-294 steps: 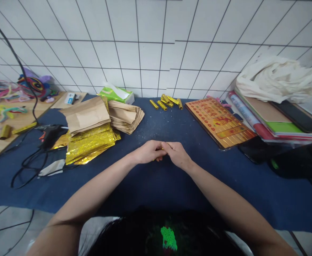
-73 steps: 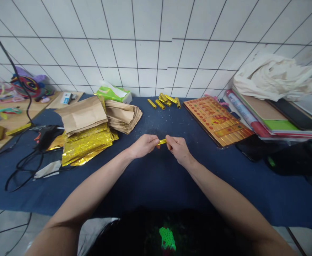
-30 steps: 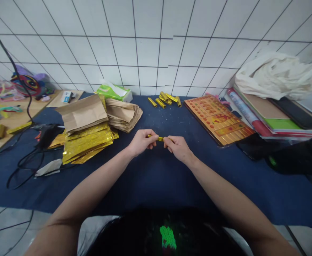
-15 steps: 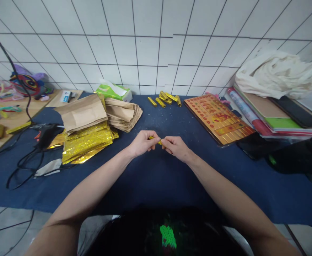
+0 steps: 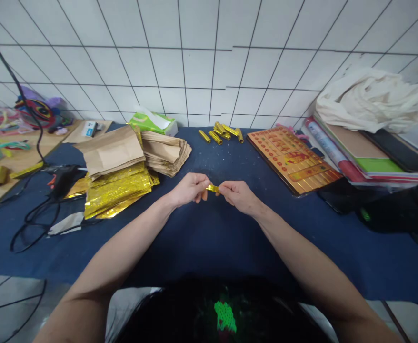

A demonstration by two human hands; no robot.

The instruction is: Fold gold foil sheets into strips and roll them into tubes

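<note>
Between my two hands, above the dark blue cloth (image 5: pixel 209 238), is a small gold foil roll (image 5: pixel 212 188). My left hand (image 5: pixel 192 188) pinches its left end, and my right hand (image 5: pixel 238 194) pinches the right end; the fingers hide both ends. Several gold foil rolls (image 5: pixel 220 130) lie loosely grouped near the wall, beyond my hands. To the left rests a stack of gold foil sheets (image 5: pixel 119 190), partly covered by brown paper sheets (image 5: pixel 112 151).
A black glue gun (image 5: pixel 64 181) with a looping cable lies at the left. Behind the paper stands a green tissue pack (image 5: pixel 152 123). On the right are an orange-gold printed packet (image 5: pixel 291 159), stacked books (image 5: pixel 366 157) and a white cloth bag (image 5: pixel 373 97).
My right hand has shifted slightly right, widening the gap between the hands. More of the gold roll shows between the fingertips now.
</note>
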